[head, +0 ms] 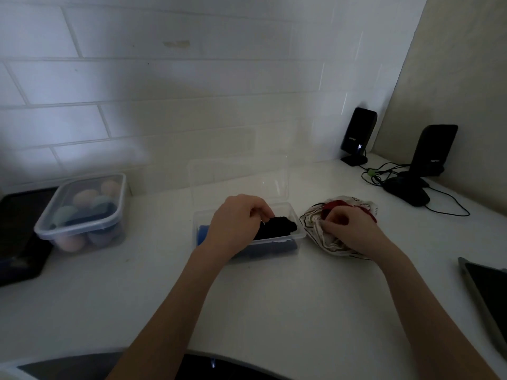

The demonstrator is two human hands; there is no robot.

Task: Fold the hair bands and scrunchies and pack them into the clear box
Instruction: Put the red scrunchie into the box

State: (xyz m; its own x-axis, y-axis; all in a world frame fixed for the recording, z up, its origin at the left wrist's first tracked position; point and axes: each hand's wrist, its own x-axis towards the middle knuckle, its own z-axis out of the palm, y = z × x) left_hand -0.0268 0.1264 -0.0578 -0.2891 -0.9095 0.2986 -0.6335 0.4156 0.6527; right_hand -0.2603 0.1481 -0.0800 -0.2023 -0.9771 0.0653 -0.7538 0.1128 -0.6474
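The clear box [300, 233] sits open at the middle of the white counter, its lid [238, 176] standing up behind it. Inside lie a black fabric band [277, 227] and something blue [203, 233] at the left end. My left hand [237, 223] rests over the box, fingers curled on the black band. Right beside the box lies a white scrunchie with dark lines [315, 223] bunched together with a red one [340, 205]. My right hand [347, 229] pinches the white fabric.
A lidded clear container [82, 215] of pastel sponges stands at the left, beside a dark tray [19, 242]. Two black speakers [358, 135] [434, 150] and cables [444, 204] occupy the back right corner. A dark tablet [488, 292] lies at the right edge.
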